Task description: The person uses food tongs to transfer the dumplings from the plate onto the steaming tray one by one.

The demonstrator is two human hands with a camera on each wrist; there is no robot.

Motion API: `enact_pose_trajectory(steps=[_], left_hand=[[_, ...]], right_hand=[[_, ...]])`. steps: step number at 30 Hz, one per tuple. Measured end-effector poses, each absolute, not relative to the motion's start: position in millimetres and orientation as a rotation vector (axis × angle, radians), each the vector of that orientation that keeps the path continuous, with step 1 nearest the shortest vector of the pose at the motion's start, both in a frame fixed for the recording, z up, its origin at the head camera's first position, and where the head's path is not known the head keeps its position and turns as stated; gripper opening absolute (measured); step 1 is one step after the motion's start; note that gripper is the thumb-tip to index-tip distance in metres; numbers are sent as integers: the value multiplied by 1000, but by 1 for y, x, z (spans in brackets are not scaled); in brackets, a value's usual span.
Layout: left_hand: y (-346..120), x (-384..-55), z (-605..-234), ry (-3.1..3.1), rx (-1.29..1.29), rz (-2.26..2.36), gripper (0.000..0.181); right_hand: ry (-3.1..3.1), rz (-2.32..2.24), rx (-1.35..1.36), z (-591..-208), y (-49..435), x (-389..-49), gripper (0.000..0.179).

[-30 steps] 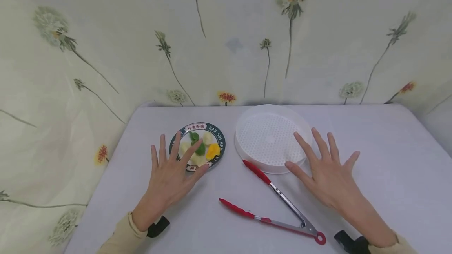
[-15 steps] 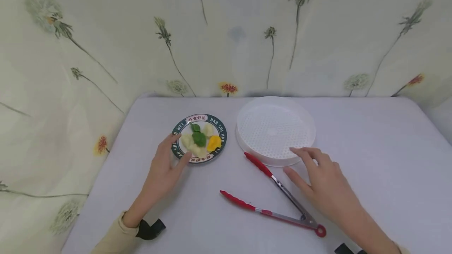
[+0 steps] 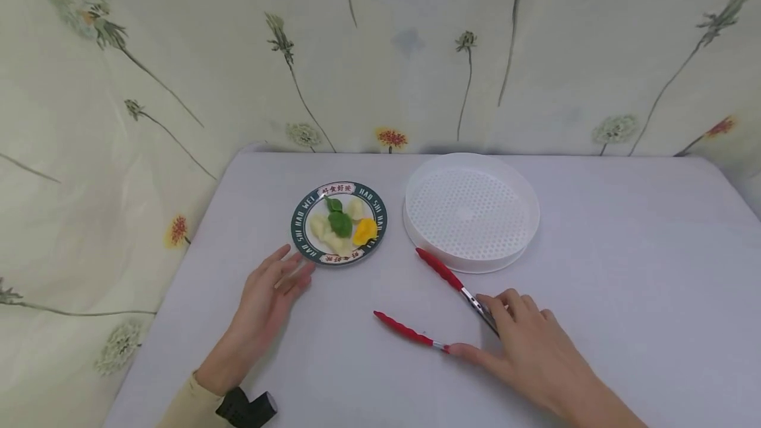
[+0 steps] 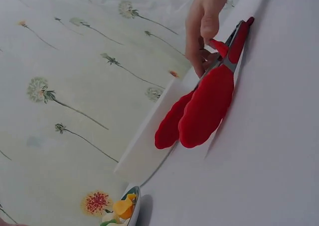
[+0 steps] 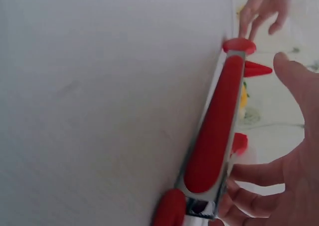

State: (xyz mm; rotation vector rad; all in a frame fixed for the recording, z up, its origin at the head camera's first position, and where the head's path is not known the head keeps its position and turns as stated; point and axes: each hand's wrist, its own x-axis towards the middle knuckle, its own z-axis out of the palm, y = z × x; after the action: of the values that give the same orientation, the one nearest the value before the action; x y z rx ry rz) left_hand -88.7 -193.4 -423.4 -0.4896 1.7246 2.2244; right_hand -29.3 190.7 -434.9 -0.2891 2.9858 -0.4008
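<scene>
Red-and-silver tongs [image 3: 441, 269] lie spread on the white table in the head view. My right hand [image 3: 529, 349] spans them, fingertips at the upper arm and thumb at the lower one; it hides their hinge. The right wrist view shows a gap between the thumb [image 5: 294, 79] and the tongs [image 5: 214, 126]. Just below the patterned plate [image 3: 300, 236], my left hand [image 3: 255, 316] is held with loosely bent fingers and grips nothing. Pale dumpling-shaped pieces [image 3: 336, 243], green pieces [image 3: 340, 223] and a yellow piece [image 3: 365, 231] lie on the plate.
A round white perforated steamer tray [image 3: 472, 210] stands right of the plate, near the table's back edge. Behind the table [image 3: 642, 269] hangs a flower-printed cloth [image 3: 232, 51]. A black wrist camera [image 3: 246, 408] is on the left wrist.
My spread fingers have relaxed. The left hand has drawn back from over the plate and turned sideways; the right has come from beside the steamer tray down to the tongs.
</scene>
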Motion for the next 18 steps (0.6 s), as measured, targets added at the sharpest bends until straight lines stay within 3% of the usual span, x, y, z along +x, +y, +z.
enact_pose_trajectory(steps=[4, 13, 18], left_hand=[[-192, -83, -422, 1566, -481, 2295, 70], [-193, -85, -431, 1382, -479, 2358, 65], [-193, -84, -431, 1361, -482, 2379, 65]], right_hand=[[3017, -404, -352, -443, 188, -26, 113], [3081, -428, -467, -453, 187, -25, 100], [3112, -343, -544, -455, 186, -28, 104]])
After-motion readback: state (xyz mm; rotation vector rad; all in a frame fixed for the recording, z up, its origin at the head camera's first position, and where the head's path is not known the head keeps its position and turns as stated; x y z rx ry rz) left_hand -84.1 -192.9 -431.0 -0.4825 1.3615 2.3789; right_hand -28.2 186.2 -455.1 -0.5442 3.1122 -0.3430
